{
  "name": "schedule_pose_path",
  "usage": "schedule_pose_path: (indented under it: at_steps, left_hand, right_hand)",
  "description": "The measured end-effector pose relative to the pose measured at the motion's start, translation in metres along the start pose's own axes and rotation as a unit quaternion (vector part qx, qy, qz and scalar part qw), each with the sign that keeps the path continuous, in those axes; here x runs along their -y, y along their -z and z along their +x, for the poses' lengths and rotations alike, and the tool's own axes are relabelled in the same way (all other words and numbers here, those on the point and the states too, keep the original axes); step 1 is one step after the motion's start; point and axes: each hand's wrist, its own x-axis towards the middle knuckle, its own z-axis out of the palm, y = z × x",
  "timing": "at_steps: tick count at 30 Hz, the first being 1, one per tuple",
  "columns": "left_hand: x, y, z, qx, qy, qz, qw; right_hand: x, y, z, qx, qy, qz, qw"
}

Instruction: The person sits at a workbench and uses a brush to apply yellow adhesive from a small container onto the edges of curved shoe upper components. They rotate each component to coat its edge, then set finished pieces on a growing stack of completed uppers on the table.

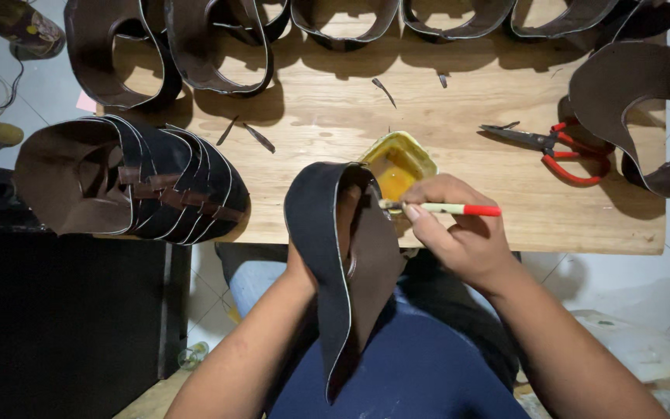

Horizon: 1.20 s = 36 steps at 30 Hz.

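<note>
While pinched, brush (443, 208) lies crosswise, bristles leftward.

A single camera, worn on the person's head, looks almost straight down over the near edge of the wooden surface (459, 85). It sits close: both forearms enter from the bottom of the frame, and the lap fills the space below the near edge. The far edge is cut off at the top. Tiled floor shows past the left and right edges. No second view shares the scene.
</note>
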Motion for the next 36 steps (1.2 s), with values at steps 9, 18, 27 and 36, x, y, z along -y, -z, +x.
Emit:
schedule_pose_path:
  at_steps: [9,18,27,36]
  left_hand:
    - [-0.018,-0.008,0.001,0.0,0.182,-0.389,0.903]
    - [-0.022,0.007,-0.015,0.114,0.225,-0.403,0.88]
    - [-0.011,0.002,-0.016,0.084,0.212,-0.377,0.898]
    - [-0.011,0.004,-0.02,0.068,0.207,-0.38,0.899]
  right_hand:
    - [0.0,0.007,0.003,-0.023,-0.017,-0.016,0.999]
    - [-0.001,0.006,0.003,-0.007,-0.02,-0.006,1.0]
    - [0.0,0.007,0.004,0.003,-0.012,-0.021,1.0]
    - [-0.007,0.003,0.001,0.048,-0.022,-0.012,0.999]
